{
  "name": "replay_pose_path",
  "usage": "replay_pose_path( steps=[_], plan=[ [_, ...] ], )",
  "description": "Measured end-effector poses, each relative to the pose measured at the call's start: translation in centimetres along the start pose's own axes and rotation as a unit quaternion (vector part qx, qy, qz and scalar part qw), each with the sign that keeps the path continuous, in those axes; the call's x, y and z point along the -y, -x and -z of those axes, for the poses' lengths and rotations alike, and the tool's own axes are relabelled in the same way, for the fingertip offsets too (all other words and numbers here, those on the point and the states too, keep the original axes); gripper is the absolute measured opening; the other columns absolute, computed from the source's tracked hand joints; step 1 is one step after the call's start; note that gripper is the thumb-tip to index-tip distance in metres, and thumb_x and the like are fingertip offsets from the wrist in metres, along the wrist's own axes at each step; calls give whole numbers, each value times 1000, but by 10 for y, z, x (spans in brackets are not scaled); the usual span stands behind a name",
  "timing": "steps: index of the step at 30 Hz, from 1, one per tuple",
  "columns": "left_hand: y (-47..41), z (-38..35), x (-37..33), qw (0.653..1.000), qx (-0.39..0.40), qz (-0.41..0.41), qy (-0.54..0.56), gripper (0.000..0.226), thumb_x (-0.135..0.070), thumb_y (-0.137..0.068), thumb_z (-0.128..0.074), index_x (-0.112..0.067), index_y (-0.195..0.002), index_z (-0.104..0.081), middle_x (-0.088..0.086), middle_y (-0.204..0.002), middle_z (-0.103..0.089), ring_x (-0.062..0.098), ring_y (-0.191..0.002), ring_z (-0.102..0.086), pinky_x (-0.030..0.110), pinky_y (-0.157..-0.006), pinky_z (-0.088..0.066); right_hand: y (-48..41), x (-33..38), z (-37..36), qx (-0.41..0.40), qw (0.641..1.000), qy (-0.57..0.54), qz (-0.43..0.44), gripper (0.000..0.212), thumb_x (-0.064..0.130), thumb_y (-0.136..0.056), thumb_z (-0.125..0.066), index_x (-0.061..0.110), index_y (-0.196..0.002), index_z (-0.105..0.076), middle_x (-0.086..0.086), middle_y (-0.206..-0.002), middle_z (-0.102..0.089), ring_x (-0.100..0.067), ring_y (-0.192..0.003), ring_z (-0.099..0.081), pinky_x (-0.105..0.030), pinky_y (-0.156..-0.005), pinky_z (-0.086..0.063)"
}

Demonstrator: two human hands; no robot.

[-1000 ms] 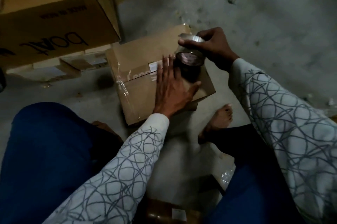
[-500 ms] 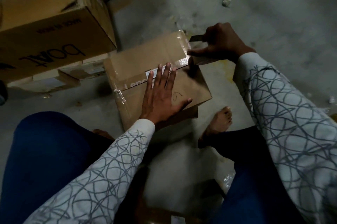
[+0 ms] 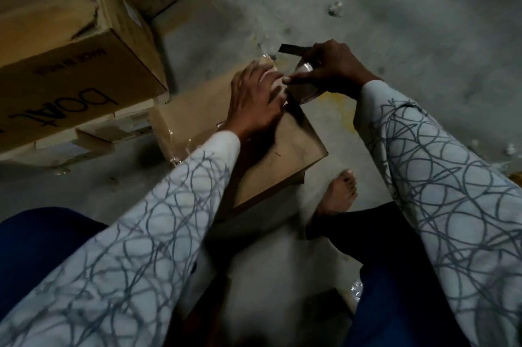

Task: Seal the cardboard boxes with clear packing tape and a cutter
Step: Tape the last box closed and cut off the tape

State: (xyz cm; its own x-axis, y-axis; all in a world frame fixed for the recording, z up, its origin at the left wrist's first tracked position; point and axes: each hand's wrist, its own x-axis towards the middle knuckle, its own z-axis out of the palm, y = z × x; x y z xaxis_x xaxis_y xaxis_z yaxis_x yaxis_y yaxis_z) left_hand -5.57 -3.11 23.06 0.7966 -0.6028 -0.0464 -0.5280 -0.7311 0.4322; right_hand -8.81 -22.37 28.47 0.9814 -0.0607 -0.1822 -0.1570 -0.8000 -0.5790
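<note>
I see the small cardboard box (image 3: 296, 149) sitting on the concrete floor (image 3: 409, 7) between the person's knees, and I place everything else from it. The left hand (image 3: 254, 98) lies on the box's top at its far corner. Its fingers (image 3: 269, 78) are stretched out fairly straight and pressed flat against the cardboard. They are motion-blurred, so I cannot tell exactly what lies under them.

Just past that same far corner, the right hand (image 3: 336, 68) is curled around the roll of clear tape (image 3: 303, 87), with the thumb tip almost meeting the left hand's fingertips. A dark flat strip (image 3: 291, 48) sticks out of the right hand, pointing away from the box. I cannot tell whether it is the cutter.

Wrinkled clear tape (image 3: 176, 149) shines along the box's left edge. A large carton printed "boat" (image 3: 70, 72) stands beside the box on its left, resting on flattened cardboard. A bare foot (image 3: 340, 191) rests on the floor just off the box's near right corner. Both sleeves are white with grey scribbled loops.
</note>
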Motion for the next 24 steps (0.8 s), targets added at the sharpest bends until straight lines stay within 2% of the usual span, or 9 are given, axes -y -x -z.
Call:
replay_pose_path(
  steps=[2, 4, 7, 11, 13, 15, 17, 21, 24],
  plan=[
    [-31, -6, 0, 994, 109, -20, 24, 62, -40, -91, -47, -21, -150, -41, 4, -163, -28, 20, -154, -8, 42, -123, 2, -1, -2, -1, 0, 1000, 0, -9, 49, 50, -77, -81, 17, -114, -75, -2, -89, -68, -21, -84, -61, -28, -71, -38],
    [-45, -15, 2, 988, 152, -31, 23, 61, -39, -94, -44, -20, -152, -38, 4, -164, -26, 16, -155, -4, 41, -123, 9, -7, -7, 0, -19, 999, 37, -14, 45, 47, -77, -82, 11, -104, -78, -9, -94, -72, -26, -88, -67, -26, -71, -38],
    [-39, -18, 1, 994, 99, -34, 26, 61, -45, -87, -41, -20, -142, -49, 1, -157, -38, 16, -153, -13, 40, -122, 4, -11, -14, 2, -33, 996, 69, -36, 41, 42, -75, -83, 11, -101, -80, -14, -101, -76, -31, -89, -70, -34, -72, -50],
    [-43, -16, 4, 994, 106, -20, 23, 63, -47, -73, -47, -29, -133, -56, -5, -148, -45, 18, -149, -19, 40, -118, -4, -5, -15, -5, 4, 994, 103, -41, 32, 31, -75, -75, 14, -103, -79, -12, -108, -74, -33, -93, -69, -40, -78, -55],
    [-49, -13, 2, 993, 121, -8, 4, 52, -50, -79, -54, -31, -128, -58, -6, -144, -46, 20, -142, -24, 38, -107, -14, -1, -14, -6, 8, 993, 115, -39, 34, 29, -77, -73, 13, -107, -78, -15, -106, -72, -36, -95, -67, -43, -80, -55],
    [-56, -10, -7, 991, 128, 3, -30, 40, -56, -92, -50, -27, -118, -60, -2, -138, -47, 23, -133, -27, 39, -94, -17, 2, -13, -3, -4, 992, 118, -31, 35, 25, -78, -73, 12, -110, -77, -17, -103, -70, -38, -96, -65, -45, -82, -54],
    [-63, -5, -20, 986, 154, 22, -66, 46, -59, -94, -42, -21, -110, -62, 4, -136, -47, 26, -131, -27, 45, -96, -20, 4, -11, 0, -15, 992, 124, -19, 32, 21, -78, -75, 11, -109, -77, -17, -105, -70, -39, -97, -65, -43, -82, -52],
    [-75, -2, -29, 969, 202, 142, -35, 58, -56, -65, -42, -22, -109, -57, 8, -138, -40, 35, -131, -24, 52, -101, -19, 6, -9, 0, -42, 991, 121, -33, 30, 18, -80, -78, 5, -106, -77, -19, -111, -68, -37, -100, -65, -33, -73, -44],
    [-78, -10, -23, 966, 202, 159, 21, 86, -61, -40, -46, -31, -119, -58, 2, -139, -35, 34, -131, -22, 47, -106, -24, 10, -11, -1, -63, 989, 127, -38, 32, 19, -83, -75, 9, -114, -76, -18, -108, -69, -35, -102, -65, -31, -74, -42]
  ],
)
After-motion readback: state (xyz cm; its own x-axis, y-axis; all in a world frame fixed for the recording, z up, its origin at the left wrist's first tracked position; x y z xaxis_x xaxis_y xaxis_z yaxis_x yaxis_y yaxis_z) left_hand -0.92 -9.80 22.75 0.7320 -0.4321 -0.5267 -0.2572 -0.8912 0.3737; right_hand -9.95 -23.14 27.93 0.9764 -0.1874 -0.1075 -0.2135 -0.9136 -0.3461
